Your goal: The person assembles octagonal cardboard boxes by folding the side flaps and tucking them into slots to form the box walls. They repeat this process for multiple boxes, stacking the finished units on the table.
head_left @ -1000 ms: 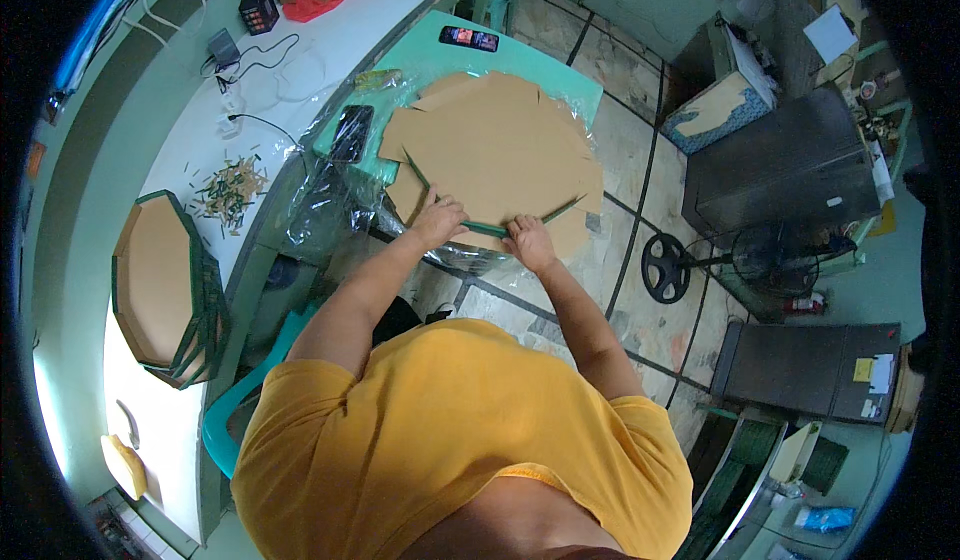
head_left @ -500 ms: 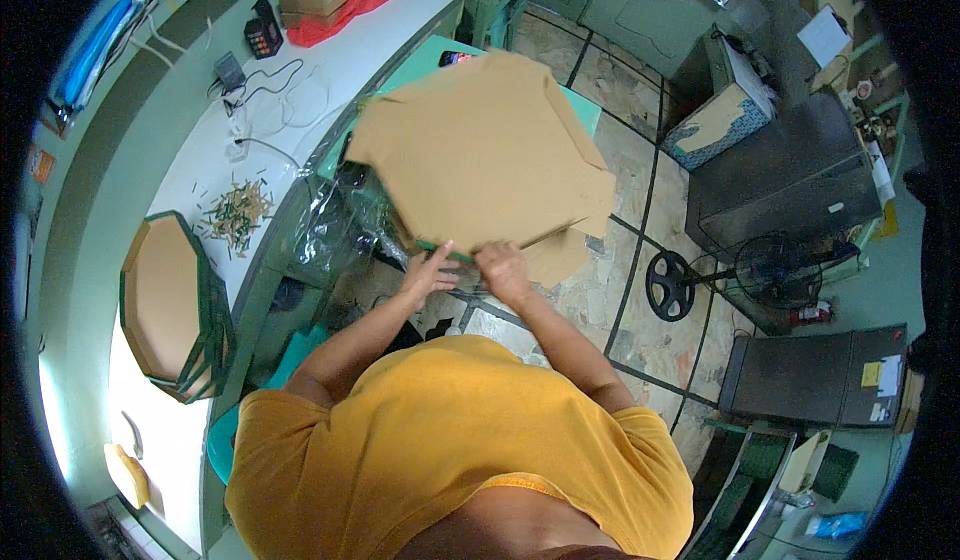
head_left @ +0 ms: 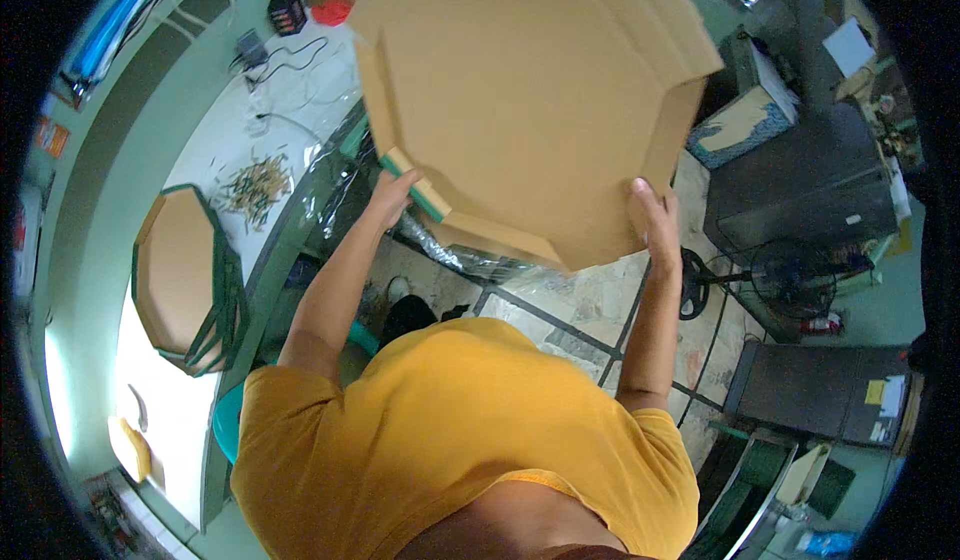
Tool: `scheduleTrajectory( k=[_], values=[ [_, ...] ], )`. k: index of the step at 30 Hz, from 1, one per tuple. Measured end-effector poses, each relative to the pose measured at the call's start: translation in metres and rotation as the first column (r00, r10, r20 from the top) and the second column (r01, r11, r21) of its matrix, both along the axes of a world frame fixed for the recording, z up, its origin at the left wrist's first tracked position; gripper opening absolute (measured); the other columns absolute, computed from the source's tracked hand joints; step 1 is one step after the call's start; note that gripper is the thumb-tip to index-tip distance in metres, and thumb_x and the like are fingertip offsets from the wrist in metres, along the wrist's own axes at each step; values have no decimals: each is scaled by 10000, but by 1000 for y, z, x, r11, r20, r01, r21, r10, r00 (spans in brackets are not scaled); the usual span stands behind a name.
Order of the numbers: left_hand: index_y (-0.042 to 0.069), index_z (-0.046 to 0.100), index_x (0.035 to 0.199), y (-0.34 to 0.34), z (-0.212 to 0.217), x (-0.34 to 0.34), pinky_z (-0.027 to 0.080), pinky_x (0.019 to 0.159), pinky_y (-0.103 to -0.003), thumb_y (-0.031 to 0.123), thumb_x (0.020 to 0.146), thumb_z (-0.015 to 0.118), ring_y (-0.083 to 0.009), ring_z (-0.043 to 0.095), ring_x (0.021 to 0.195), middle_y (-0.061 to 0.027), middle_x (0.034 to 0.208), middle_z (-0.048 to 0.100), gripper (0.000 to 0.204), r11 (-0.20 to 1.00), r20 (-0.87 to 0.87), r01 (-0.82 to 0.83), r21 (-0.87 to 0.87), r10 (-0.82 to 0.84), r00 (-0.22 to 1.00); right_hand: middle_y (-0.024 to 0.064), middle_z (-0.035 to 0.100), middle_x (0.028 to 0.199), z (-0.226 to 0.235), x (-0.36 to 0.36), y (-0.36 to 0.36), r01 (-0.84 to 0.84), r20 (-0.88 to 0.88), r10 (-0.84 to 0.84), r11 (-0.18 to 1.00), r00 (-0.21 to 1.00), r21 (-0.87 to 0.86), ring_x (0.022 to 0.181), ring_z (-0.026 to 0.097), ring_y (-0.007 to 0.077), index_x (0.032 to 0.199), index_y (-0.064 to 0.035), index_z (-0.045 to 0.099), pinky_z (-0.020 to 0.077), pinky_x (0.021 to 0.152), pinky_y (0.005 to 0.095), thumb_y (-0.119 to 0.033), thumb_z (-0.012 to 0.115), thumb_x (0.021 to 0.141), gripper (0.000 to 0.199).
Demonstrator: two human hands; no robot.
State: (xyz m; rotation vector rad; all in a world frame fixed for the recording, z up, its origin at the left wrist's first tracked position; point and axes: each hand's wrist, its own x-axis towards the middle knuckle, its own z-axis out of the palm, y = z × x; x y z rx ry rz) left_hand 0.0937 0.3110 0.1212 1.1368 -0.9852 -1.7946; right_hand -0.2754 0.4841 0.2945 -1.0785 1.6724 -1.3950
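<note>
A large brown cardboard piece [head_left: 520, 110], many-sided with folded-up edge flaps, is held up in front of me and runs past the top of the view. My left hand [head_left: 393, 198] grips its near left edge, beside a short flap whose outer side is green [head_left: 427, 202]. At the near right edge, my right hand [head_left: 655, 222] holds the cardboard, thumb on the inner face and the other fingers mostly hidden. What lies beneath the cardboard is largely covered.
Left, on a white counter [head_left: 180, 172], sit a stack of green-edged octagonal cardboard trays [head_left: 180, 270], a pile of small brown and green scraps [head_left: 258, 190] and cords. Clear plastic wrap [head_left: 345, 185] hangs near my left forearm. A black fan [head_left: 790, 275] stands right.
The cardboard has been raised and tilted, now showing its inner side with flaps. My hands have spread apart, the left toward the left edge and the right to the right edge.
</note>
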Motion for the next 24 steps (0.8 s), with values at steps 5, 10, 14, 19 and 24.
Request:
scheduleTrajectory(
  k=[5,10,14,19,24],
  values=[
    [-34,565,1169,-9,14,0,510,814,-358,69,814,621,-226,631,1003,-114,1097,641,373,974,280,51,-223,14,960,101,637,1113,-25,34,3,-10,109,14,999,994,-42,1016,581,190,1163,6,593,451,885,342,-165,591,917,300],
    [-47,596,1139,-10,20,7,493,812,-332,84,796,621,-201,635,975,-119,1047,662,367,970,363,4,-243,87,928,100,636,1086,-81,55,-17,146,109,-134,983,985,-110,1035,580,208,1203,25,547,436,916,342,-64,540,918,298],
    [8,560,1223,-17,22,34,475,887,-326,256,910,608,-175,608,1024,-93,1116,640,402,997,-97,74,19,-72,993,114,634,1050,-112,57,-24,230,327,-217,973,920,0,970,611,227,1186,46,526,472,865,354,-44,543,898,302],
    [45,583,1194,-24,3,58,504,816,-299,229,987,507,-148,619,925,-32,1086,647,287,1000,-242,14,1,-14,970,76,599,866,-144,72,-29,238,448,-284,958,848,159,742,599,203,1040,25,543,504,670,354,-14,548,864,180],
    [0,665,1039,-40,-31,91,533,588,-288,62,915,536,-153,647,712,-57,920,686,189,986,352,-52,-157,105,930,4,511,706,-190,79,-29,220,493,-285,958,822,186,579,511,133,877,-46,513,431,513,310,-27,560,862,53]
  ],
)
